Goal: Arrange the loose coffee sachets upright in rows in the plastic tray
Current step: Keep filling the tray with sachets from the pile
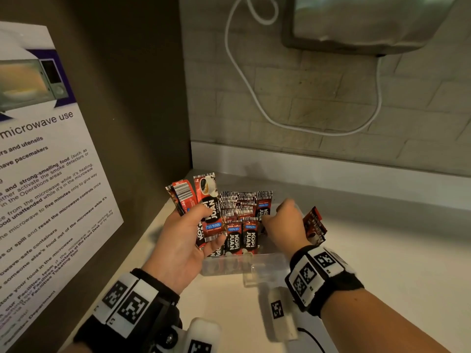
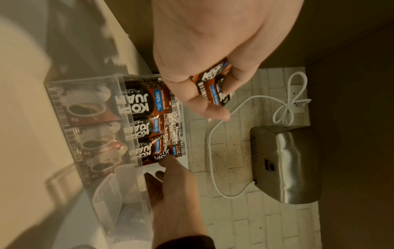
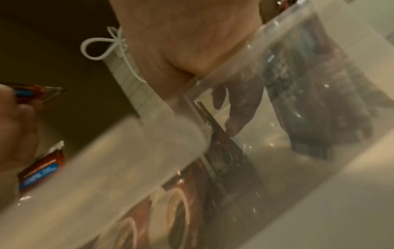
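A clear plastic tray (image 1: 265, 263) stands on the pale counter in the corner. Red-and-black coffee sachets (image 1: 241, 236) stand upright in rows in its left part; the right part is bare. My left hand (image 1: 182, 240) hovers at the tray's left end and grips a fan of several sachets (image 1: 207, 207), also seen in the left wrist view (image 2: 215, 87). My right hand (image 1: 288, 221) reaches down into the tray. Its fingers (image 3: 236, 118) press against the end sachet (image 2: 170, 152) of the row. More loose sachets (image 1: 314, 225) lie just right of the tray.
A microwave-use poster (image 1: 43, 174) hangs on the dark left wall. On the brick back wall are a steel hand dryer (image 2: 285, 163) and its looped white cable (image 1: 254, 98). The counter (image 1: 395, 263) stretches to the right. A small clear plastic piece (image 1: 251, 278) sits before the tray.
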